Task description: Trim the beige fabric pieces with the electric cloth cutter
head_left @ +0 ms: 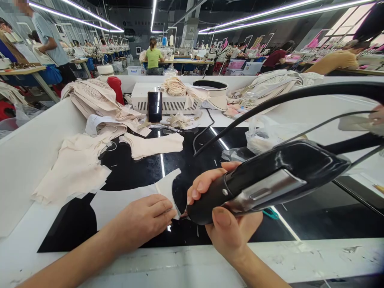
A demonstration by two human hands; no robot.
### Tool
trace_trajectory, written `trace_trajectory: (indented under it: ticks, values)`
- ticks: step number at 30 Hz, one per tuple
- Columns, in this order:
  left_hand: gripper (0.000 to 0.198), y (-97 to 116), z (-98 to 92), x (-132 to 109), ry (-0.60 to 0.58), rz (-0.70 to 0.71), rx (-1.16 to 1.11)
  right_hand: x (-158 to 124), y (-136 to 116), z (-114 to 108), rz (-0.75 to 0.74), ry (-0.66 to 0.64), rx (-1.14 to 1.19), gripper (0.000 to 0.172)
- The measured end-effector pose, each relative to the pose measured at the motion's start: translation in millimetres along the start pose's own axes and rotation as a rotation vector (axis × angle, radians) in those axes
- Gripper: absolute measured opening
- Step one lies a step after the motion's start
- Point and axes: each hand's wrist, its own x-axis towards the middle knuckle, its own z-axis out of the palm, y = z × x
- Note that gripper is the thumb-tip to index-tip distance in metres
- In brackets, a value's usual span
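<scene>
Gripping black handheld tool (270, 176) in right hand (231, 236), fingers and thumb wrapped round its front end, nose just beside right edge of white fabric piece (126, 202). Left hand (144, 222) rests on that piece near same edge; can't tell if it pinches or just presses. Fabric lies on glossy black panel (324, 224), beige fabric stack (72, 168) up-left, phone (155, 106) farther back by white box (144, 91).

Right hand (232, 234) grips black tool (270, 180), tilted, lower end just beside pale fabric (120, 202). Left hand (147, 218) rests on fabric, fingers together. Glossy black tabletop (330, 220) beneath. Cream pieces (72, 168) heaped left. Phone (155, 107) upright before white box (139, 92). Beyond: person in green (153, 60), back turned; strip lights (153, 15) overhead.
</scene>
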Motion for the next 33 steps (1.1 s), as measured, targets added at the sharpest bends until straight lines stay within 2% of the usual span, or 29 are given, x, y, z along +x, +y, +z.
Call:
trace_trajectory:
  ticks: [14,23,33]
  values:
    - [0.020,-0.7,1.3,-2.6,-0.022,-0.009,0.017,0.1,2.4,0.8,0.010,0.016,0.004,0.048]
    - [0.021,-2.0,3.1,-5.1,-0.008,-0.006,-0.003,2.5,1.1,1.7,0.017,0.011,-0.008,0.042]
    - [0.019,-0.3,3.3,-6.4,0.011,-0.017,-0.009,5.1,2.6,2.8,-0.014,0.039,-0.001,0.045]
